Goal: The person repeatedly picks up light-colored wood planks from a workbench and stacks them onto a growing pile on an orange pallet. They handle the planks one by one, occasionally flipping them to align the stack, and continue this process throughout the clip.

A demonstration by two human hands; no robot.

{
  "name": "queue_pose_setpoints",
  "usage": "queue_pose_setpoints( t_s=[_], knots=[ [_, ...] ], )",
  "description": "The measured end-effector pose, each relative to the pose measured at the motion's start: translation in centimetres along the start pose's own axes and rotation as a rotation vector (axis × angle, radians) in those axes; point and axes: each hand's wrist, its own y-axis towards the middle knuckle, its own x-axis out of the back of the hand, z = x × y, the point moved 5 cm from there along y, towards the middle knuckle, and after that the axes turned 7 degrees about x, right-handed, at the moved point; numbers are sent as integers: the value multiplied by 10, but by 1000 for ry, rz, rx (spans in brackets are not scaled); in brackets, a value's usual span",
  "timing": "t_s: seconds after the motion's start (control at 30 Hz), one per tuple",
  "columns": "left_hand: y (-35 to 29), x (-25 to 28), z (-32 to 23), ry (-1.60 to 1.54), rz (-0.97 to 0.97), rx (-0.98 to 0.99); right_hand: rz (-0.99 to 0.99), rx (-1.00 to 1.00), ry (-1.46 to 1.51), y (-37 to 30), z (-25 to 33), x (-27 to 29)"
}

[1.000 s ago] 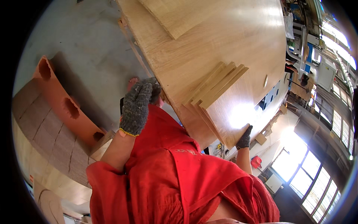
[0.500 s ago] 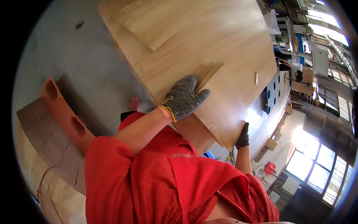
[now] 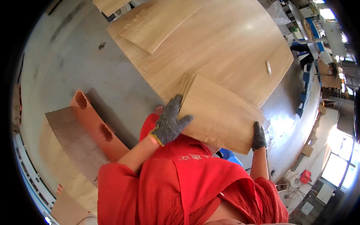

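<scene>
Both my hands wear dark grey knitted gloves and hold a small stack of thin wood veneer sheets (image 3: 221,112) between them. My left hand (image 3: 170,123) is closed on its left edge, thumb over the top face and the other fingers along the side. At the right end my right hand (image 3: 258,137) grips the short edge; its fingertips are partly hidden. The sheets are slightly fanned at their upper left. Their far part overlaps a large pale wood panel (image 3: 213,45), while the near edge reaches toward my red apron (image 3: 202,176).
A separate veneer piece (image 3: 157,30) lies on the panel's far left, and a small whitish stick (image 3: 268,67) on its right. On my left stands an orange board with ragged holes (image 3: 103,131), beside a brownish block surface (image 3: 75,135). Grey floor (image 3: 123,71) shows between.
The veneer stack has come nearer my body and now shows more of its top face. My left hand has shifted left and down to its edge. The view has also swung.
</scene>
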Motion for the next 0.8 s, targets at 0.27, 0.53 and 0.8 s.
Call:
queue_pose_setpoints(
  t_s=[0.27, 0.53, 0.8],
  knots=[
    [-45, 18, 4, 16, 71, 52, -49, 126, -250, -21, -3, -6],
    [-5, 31, 2, -68, 47, 196, -76, 257, -433, -12, 17, -6],
    [59, 21, 8, -60, 57, 147, -102, 235, -495, 15, 16, -1]
  ],
)
